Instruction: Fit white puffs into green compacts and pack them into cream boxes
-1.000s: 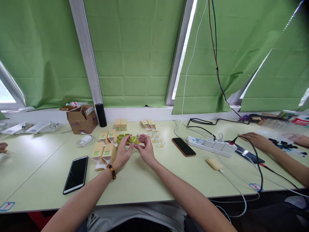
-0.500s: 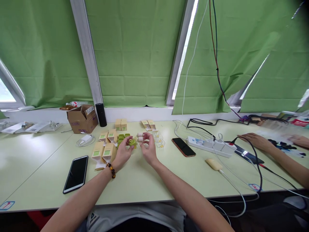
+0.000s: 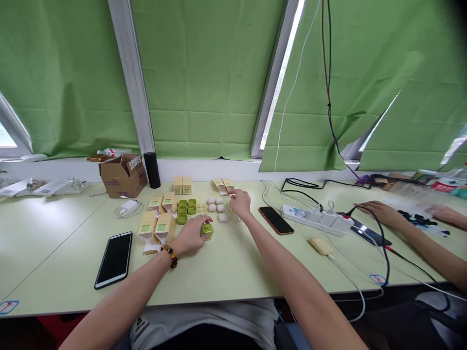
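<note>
My left hand [image 3: 192, 236], with a beaded bracelet at the wrist, grips a small green square piece [image 3: 207, 228] low over the table. My right hand [image 3: 241, 203] reaches farther out to the right, its fingers pinched together over some clear plastic cups [image 3: 239, 219] that it partly hides. What lies between those fingertips I cannot make out. Between the hands several small white rounded pieces [image 3: 222, 217] lie in rows, next to tiny gold-coloured parts [image 3: 202, 208]. Left of these stand several green square cups [image 3: 182, 218].
Open cardboard cartons [image 3: 165, 227] stand left of my hand, and small closed boxes [image 3: 182, 185] behind. Phones [image 3: 115, 260] [image 3: 276, 220], a power strip [image 3: 314, 218] and loose cables flank the work. A co-worker's hand [image 3: 379, 213] rests at right.
My hands have moved apart. The left has come slightly nearer with the green piece; the right has let go of a white piece and gone right to the clear cups.
</note>
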Available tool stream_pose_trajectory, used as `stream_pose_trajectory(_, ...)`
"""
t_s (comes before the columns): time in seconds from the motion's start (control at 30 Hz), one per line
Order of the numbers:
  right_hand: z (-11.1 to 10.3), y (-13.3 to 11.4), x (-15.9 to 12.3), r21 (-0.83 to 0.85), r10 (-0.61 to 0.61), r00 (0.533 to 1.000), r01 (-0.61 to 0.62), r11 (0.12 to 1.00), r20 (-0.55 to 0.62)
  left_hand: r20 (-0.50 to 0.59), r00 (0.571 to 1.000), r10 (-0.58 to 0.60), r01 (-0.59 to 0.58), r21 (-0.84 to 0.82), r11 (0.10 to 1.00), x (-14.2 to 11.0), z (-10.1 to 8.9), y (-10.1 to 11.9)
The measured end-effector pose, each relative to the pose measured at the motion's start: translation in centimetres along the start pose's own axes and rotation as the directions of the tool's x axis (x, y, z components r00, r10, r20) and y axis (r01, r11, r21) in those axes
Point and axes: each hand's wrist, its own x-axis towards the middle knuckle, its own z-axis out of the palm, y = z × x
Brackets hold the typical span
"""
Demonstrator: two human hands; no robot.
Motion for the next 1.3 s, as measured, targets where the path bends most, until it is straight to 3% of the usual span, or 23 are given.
stream_pose_trajectory(0.13, 0.3, 0.7, 2.4, -0.096, -0.075, 0.989, 0.087, 0.992, 0.124, 0.022, 0.999, 0.033, -0.034, 0.043, 0.999, -0.1, 0.0, -0.1)
stream_pose_trajectory(0.33, 1.5, 1.1, 5.4, -0.179, -0.139, 0.951, 0.193, 0.965, 0.277, -0.070, 0.996, 0.063, -0.064, -0.013, 0.998, -0.1, -0.4, 0.3)
stream_pose_trajectory(0.53, 3.4, 0.9, 7.0, -0.187, -0.130, 0.939, 0.197, 0.963, 0.317, -0.281, 0.959, 0.035, -0.075, -0.131, 0.989, 0.4, -0.3, -0.3)
stream_pose_trajectory(0.67, 3.9, 0.7, 7.1, -0.162, -0.133, 0.941, 0.190, 0.968, 0.311, -0.334, 0.942, 0.015, -0.071, -0.157, 0.985, 0.6, 0.0, -0.8)
stream_pose_trajectory(0.9, 2.4, 0.1, 5.4, -0.062, -0.282, 0.947, 0.294, 0.954, 0.153, -0.401, 0.915, -0.050, -0.059, -0.256, 0.965, 0.7, 0.0, -0.4)
stream_pose_trajectory(1.07, 0.8, -1.6, 1.8, 0.045, -0.371, 0.928, 0.371, 0.927, -0.015, -0.414, 0.893, -0.178, -0.010, -0.414, 0.910, 1.2, 0.1, -1.0)
stream_pose_trajectory(1.1, 0.5, -2.0, 0.7, 0.078, -0.396, 0.916, 0.400, 0.913, -0.063, -0.412, 0.889, -0.201, -0.007, -0.451, 0.893, 1.3, 0.1, -1.2)
stream_pose_trajectory(1.2, -0.2, -3.1, -3.2, 0.284, -0.490, 0.822, 0.563, 0.776, -0.292, -0.408, 0.876, -0.259, -0.020, -0.566, 0.824, 1.8, 0.0, -1.5)
stream_pose_trajectory(1.3, -0.5, -3.6, -7.0, 0.312, -0.600, 0.733, 0.679, 0.664, -0.320, -0.400, 0.861, -0.315, -0.028, -0.655, 0.755, 1.9, -0.6, -1.2)
